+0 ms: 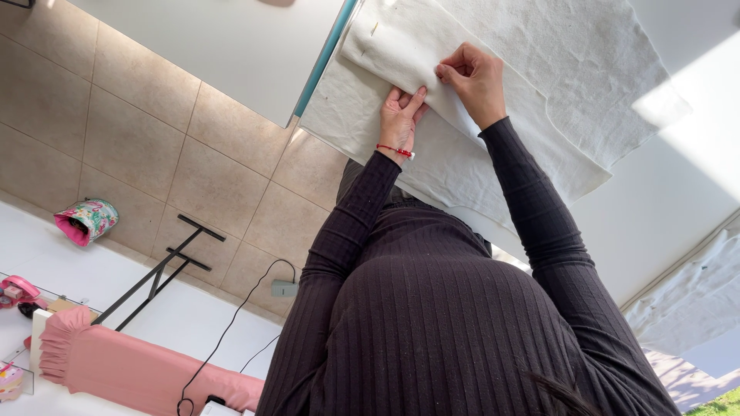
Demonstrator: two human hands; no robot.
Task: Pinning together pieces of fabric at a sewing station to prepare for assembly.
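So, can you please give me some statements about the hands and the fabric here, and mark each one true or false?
1. Both hands rest on the white fabric. True: the left hand and the right hand both press on a folded strip of it.
2. The left wrist wears a blue watch. False: it wears a thin red bracelet.
3. The sleeves are dark and ribbed. True.
4. The floor is wooden boards. False: it is beige tiles.
5. A pink padded thing lies at lower left. True.
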